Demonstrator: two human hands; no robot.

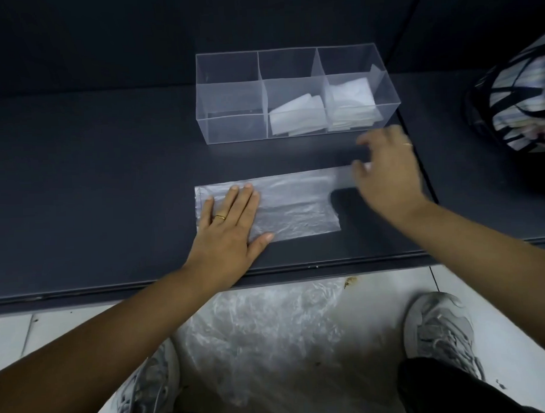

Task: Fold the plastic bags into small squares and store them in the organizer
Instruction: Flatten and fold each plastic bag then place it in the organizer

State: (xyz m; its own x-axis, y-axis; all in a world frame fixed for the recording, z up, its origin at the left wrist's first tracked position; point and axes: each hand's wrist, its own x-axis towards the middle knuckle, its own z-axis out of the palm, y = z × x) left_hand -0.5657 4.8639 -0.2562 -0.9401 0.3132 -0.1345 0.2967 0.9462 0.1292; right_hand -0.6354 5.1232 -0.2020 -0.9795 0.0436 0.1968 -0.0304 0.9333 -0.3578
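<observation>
Left hand [225, 229] flat on left end of plastic bag [296, 205]

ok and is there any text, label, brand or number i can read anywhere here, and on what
No readable text anywhere in this view.
clear organizer: no label.
flattened plastic bag and folded bags: no print visible.
grey sneakers: no legible brand.
striped bag at the right edge: pattern only, blurred.
</observation>
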